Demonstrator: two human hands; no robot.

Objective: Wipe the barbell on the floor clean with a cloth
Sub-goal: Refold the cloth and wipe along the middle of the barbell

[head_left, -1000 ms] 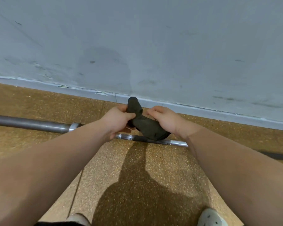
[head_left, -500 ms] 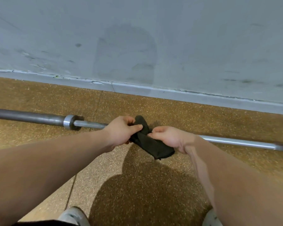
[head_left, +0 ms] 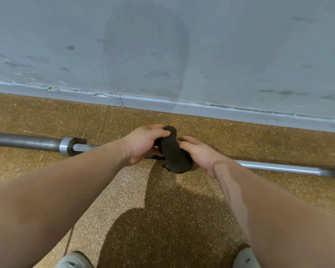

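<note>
A steel barbell (head_left: 275, 167) lies across the brown speckled floor, with a dark sleeve and silver collar (head_left: 66, 144) at the left. A dark bunched cloth (head_left: 174, 153) sits over the middle of the bar. My left hand (head_left: 141, 144) grips the cloth's upper left side, thumb over its top. On the cloth's right side, my right hand (head_left: 199, 153) holds it with curled fingers. The bar under the cloth and hands is hidden.
A grey scuffed wall (head_left: 162, 45) with a skirting board (head_left: 240, 113) runs just behind the bar. My two shoes (head_left: 74, 260) show at the bottom edge. A seam in the floor mat (head_left: 104, 120) runs toward the wall on the left.
Both hands have bunched the cloth more upright over the bar; the two hands sit closer together than before. The view has shifted slightly.
</note>
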